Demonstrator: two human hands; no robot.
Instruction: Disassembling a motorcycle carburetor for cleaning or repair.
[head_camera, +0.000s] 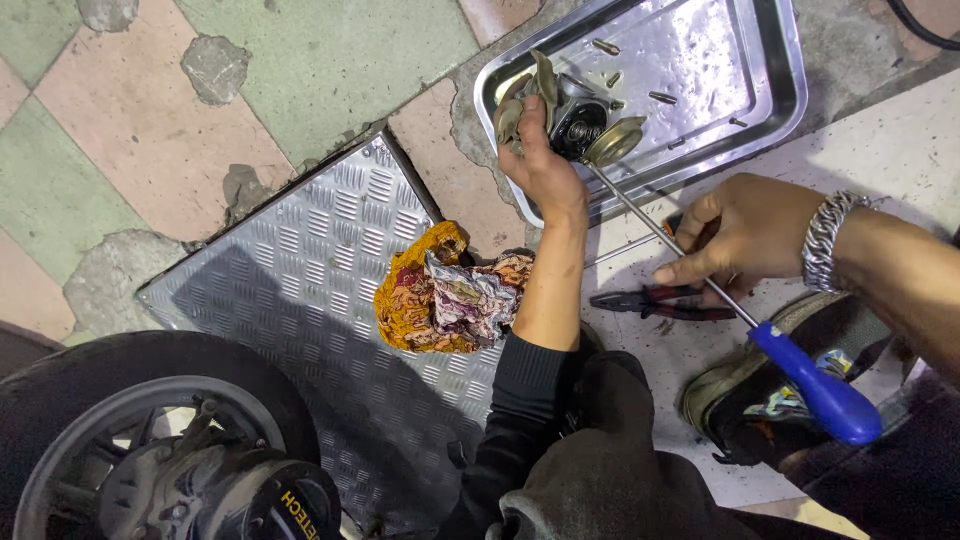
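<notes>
Head view: a small metal assembly, apparently a mechanical part with a round brass-coloured disc on its right side, is held at the near-left corner of a steel tray that lies on the floor at the far right. The left hand is closed around the assembly from below, the thumb laid up its left side. A long screwdriver with a blue handle is run from the near right to the assembly, its tip set at or just beside the centre of the part; whether it is seated in a fastener cannot be told. The right hand is closed loosely on the shaft near its middle, forefinger extended along it; a metal chain bracelet is worn on that wrist. Several loose screws lie apart on the tray, so disassembly is judged to be partly done, with the part not yet opened fully. Red-handled pliers lie on the floor below the right hand, unused. A crumpled yellow rag rests on a chequer plate to the left, and a motorcycle wheel stands at the near left.
</notes>
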